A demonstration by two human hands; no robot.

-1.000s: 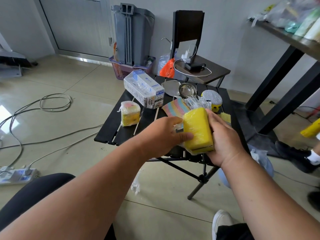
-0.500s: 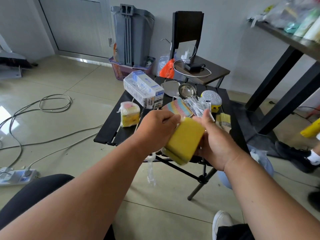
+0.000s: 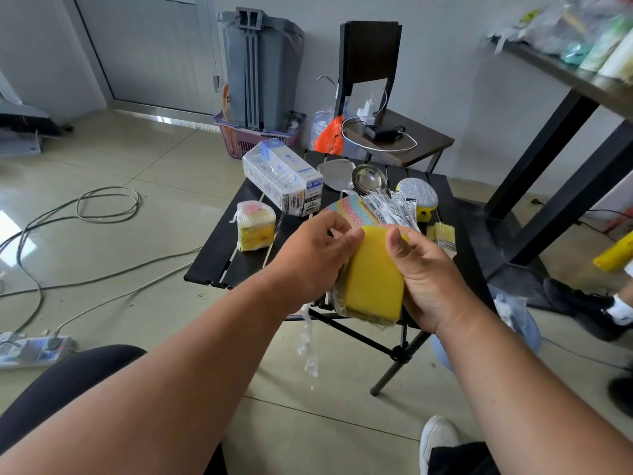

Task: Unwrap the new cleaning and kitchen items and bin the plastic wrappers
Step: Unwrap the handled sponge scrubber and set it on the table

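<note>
Yellow sponge (image 3: 371,279) between both hands

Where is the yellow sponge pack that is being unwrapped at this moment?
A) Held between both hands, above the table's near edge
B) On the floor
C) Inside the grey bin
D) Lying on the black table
A: the left hand and the right hand both grip the yellow sponge pack, with loose plastic wrap hanging beneath it.

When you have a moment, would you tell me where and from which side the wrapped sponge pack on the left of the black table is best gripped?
Grip the wrapped sponge pack across its two broad upright sides, coming down from above. It stands as a squat block on the black table, apart from the white box, so its top looks free. The twisted plastic tail at its left is likely too flimsy to lift by.
</note>
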